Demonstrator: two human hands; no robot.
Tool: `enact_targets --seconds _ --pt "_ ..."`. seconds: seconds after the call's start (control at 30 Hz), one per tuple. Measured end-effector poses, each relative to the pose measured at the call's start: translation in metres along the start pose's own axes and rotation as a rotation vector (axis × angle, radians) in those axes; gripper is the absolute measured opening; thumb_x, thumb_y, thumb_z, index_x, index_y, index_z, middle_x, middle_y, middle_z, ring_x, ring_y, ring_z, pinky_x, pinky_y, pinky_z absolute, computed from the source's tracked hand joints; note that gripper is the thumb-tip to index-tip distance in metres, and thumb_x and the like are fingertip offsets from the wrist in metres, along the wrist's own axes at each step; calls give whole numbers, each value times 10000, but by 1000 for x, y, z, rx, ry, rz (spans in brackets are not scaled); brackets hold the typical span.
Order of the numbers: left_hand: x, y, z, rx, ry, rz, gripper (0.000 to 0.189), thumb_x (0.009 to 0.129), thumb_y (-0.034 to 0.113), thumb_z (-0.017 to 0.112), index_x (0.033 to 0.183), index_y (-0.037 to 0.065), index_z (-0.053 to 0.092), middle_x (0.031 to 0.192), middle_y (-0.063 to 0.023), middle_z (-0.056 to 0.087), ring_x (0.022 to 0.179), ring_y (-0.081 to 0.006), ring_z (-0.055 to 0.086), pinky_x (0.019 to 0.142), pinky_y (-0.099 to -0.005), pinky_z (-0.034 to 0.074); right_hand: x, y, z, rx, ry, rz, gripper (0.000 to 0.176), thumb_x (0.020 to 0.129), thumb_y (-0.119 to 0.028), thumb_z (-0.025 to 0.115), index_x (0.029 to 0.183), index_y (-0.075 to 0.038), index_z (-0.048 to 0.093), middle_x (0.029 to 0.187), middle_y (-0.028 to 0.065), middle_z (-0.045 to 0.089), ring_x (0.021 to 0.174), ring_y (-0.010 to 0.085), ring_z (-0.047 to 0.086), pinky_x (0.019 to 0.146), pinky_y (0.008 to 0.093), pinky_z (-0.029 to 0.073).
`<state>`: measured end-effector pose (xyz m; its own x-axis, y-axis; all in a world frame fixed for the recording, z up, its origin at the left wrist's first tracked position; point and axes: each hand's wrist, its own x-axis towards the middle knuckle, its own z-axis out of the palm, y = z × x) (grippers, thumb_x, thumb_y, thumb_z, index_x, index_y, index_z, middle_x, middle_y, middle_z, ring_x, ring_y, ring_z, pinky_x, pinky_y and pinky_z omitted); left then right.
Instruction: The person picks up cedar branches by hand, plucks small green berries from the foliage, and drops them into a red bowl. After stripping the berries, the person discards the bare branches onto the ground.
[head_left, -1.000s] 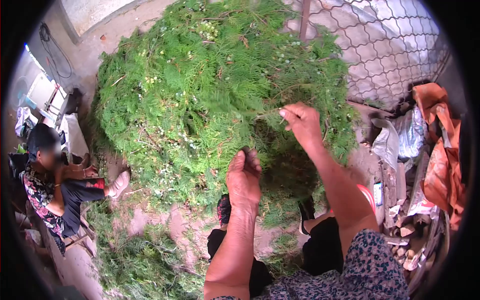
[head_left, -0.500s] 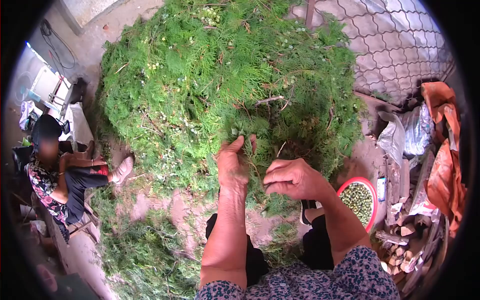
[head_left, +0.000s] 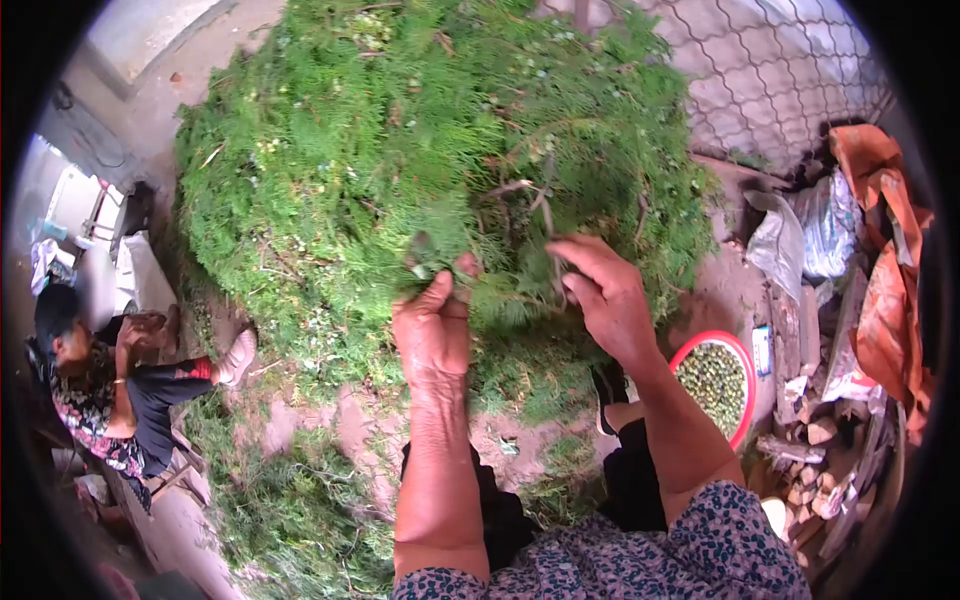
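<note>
My left hand is closed, thumb up, around a leafy green conifer sprig, its flat fronds spreading to the right. Some round green cones and blurred foliage show above the thumb. My right hand is to the right, thumb and forefinger apart; a thin, blurred stem passes near the fingertips, and I cannot make out firm contact with it. Both hands are over the near edge of a large heap of green conifer branches, with bare twigs among them.
A red-rimmed basin of small green cones stands right of my leg. Firewood, plastic sacks and an orange sheet line the right side. Wire mesh is behind. Another person sits at left. Cut greenery lies nearer me.
My right hand has moved up and its thumb and forefinger have spread from a pinch. My left hand, still around the sprig, is further left. The whole view has shifted slightly.
</note>
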<state>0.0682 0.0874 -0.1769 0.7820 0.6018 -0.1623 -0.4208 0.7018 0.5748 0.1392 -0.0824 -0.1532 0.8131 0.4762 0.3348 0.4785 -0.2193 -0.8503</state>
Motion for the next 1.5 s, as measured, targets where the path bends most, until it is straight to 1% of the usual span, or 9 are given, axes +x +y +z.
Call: enact_targets --seconds 0.2,0.4,0.47,0.6,0.63,0.77,1.03,1.2,1.5 --pt "-3 -7 9 82 83 -2 270 811 -22 534 1075 9 485 969 -203 599 848 -275 605 655 -331 490 3 4 1 452 32 245 348 746 80 564 1084 -4 553 944 29 578 845 102 546 712 206 461" --pt "-5 -19 6 74 48 -113 283 764 39 632 1023 17 520 897 -120 606 841 -235 602 672 -333 519 -3 4 17 482 79 405 289 731 62 602 1011 -8 591 907 33 600 752 78 535 644 218 436" --pt "-7 -19 13 81 82 -68 228 764 63 644 959 24 532 899 -107 605 831 -240 598 709 -360 504 -2 4 22 129 8 50 235 721 68 600 938 -20 614 880 49 607 726 110 549 631 232 439" --pt "-9 -23 16 -19 71 -134 113 760 55 663 804 76 561 810 -57 606 706 -176 573 679 -280 459 -9 6 29 177 -190 23 148 728 33 612 872 -2 608 838 77 583 777 168 550 693 253 426" --pt "-8 -25 10 68 70 -109 95 762 49 660 784 75 571 789 -45 610 695 -158 567 685 -276 456 -7 8 24 16 -156 -193 134 746 17 599 879 6 603 840 92 569 782 191 551 696 266 432" --pt "-16 -22 26 230 90 -24 63 778 39 644 742 66 600 752 -10 620 656 -96 538 643 -242 441 5 -12 14 -88 346 -101 155 729 -27 629 883 -17 612 838 119 573 780 255 553 692 320 439" --pt "-26 -32 18 652 -230 69 106 788 38 623 892 21 615 784 20 597 662 -51 497 606 -195 400 5 -7 21 -41 185 -163 227 709 -123 687 886 -6 606 813 103 562 754 215 540 660 301 429" --pt "-28 -31 23 573 -225 -33 100 798 26 606 897 14 610 810 23 596 705 -44 497 649 -194 400 2 -5 18 501 31 273 149 756 -93 640 830 32 607 715 27 570 645 68 487 579 226 395" --pt "-31 -32 29 555 -184 -64 25 806 46 607 819 26 601 756 47 562 668 -23 447 609 -188 378 3 -7 10 698 30 511 188 803 -133 587 924 11 589 783 -7 560 691 61 476 609 222 400"
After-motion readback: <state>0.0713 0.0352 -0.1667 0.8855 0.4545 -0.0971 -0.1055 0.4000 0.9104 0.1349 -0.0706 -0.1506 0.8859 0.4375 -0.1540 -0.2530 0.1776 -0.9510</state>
